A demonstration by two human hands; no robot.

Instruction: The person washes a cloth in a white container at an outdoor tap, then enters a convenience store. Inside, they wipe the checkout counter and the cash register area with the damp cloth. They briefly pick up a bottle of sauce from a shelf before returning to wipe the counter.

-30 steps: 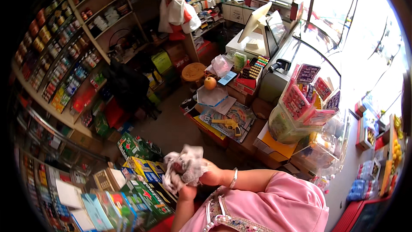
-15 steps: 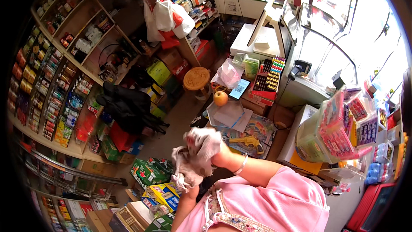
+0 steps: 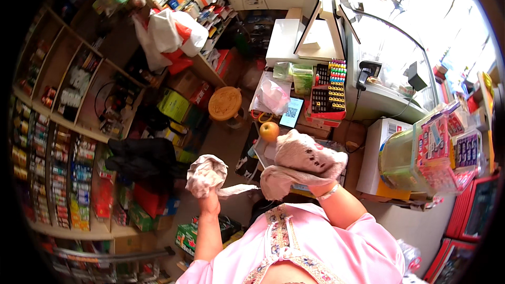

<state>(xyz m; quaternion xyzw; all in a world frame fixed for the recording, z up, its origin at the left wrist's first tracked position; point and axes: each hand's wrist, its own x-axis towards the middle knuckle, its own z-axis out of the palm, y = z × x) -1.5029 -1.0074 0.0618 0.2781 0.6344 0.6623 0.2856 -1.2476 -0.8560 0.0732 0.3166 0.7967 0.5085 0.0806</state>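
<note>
Left hand [image 3: 209, 202], right hand [image 3: 322, 188] drawn apart, fingers hidden in pale cloth [image 3: 306, 156]

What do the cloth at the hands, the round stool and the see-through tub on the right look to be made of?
Cloth: soft, matte fabric, perhaps cotton; it folds and drapes limply, but the fibre can't be told.
Round stool: probably wood, judging by the mottled orange-brown seat; wood-look plastic is possible.
Tub: likely smooth plastic, since its walls are translucent.

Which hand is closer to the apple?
Right. The right hand is just below and right of the apple in the picture; the left hand is farther off, lower left.
</note>
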